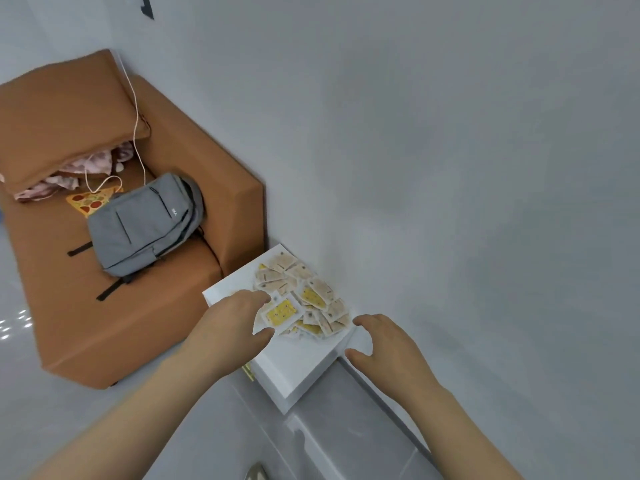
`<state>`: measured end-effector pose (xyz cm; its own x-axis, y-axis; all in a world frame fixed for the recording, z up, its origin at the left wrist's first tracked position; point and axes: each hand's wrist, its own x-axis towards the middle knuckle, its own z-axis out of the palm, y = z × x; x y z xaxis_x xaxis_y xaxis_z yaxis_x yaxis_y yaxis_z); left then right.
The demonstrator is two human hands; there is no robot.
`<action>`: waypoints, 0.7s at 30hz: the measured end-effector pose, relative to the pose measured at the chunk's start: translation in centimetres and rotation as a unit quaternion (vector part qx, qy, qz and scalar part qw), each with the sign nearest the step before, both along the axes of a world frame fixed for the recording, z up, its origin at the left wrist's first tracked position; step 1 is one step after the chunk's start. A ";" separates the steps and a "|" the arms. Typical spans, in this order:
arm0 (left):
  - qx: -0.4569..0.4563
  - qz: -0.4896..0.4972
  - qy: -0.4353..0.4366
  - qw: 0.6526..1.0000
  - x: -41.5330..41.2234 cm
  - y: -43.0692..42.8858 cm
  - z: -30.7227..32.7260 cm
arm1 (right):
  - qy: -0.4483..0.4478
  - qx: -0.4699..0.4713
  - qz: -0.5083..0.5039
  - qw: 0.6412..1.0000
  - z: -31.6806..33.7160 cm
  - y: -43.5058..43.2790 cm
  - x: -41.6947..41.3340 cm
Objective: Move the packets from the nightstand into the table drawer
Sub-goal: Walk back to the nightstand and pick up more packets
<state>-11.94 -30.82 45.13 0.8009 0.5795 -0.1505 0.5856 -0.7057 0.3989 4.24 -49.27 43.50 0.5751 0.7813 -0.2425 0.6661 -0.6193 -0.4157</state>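
Two bare forearms come up from the near edge, and between them, at the very bottom, a rounded grey object (256, 472) is cut off too short to name. A grey panelled surface (346, 431) runs under the arms up to the white nightstand (298, 372), which sits in the corner against the pale wall (450, 150).

The packets (304, 289) lie in a loose overlapping heap on the far half of the nightstand top, mostly beige, some yellow. The left hand (232, 323) is at the near-left edge of the heap, thumb and curved fingers apart on either side of a yellow packet (282, 310); I can't tell whether they touch it. The right hand (391, 344) is at the nightstand's right edge, just beside the heap, fingers loosely curved and spread, holding nothing.

A small brass-coloured piece (248, 370) shows at the nightstand's near-left side, half hidden by the left wrist.

Left of the nightstand, touching it, stands a brown armchair (104, 323). A grey backpack (145, 226) lies on its seat, partly covering a pizza-slice cushion (88, 200). Farther back, pink patterned cloth (97, 164) is tucked under the back cushion, and a thin white cable (136, 133) trails down onto the seat.
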 end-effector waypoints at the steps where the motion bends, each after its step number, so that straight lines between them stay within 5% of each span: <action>1: -0.008 -0.002 0.008 1.000 0.5 1.2 -0.5 | 0.009 -0.010 -0.006 1.000 -0.6 1.1 0.4; 21: -0.091 0.047 0.137 0.985 13.4 15.7 -11.2 | 0.122 -0.109 -0.026 0.986 -12.7 17.6 15.6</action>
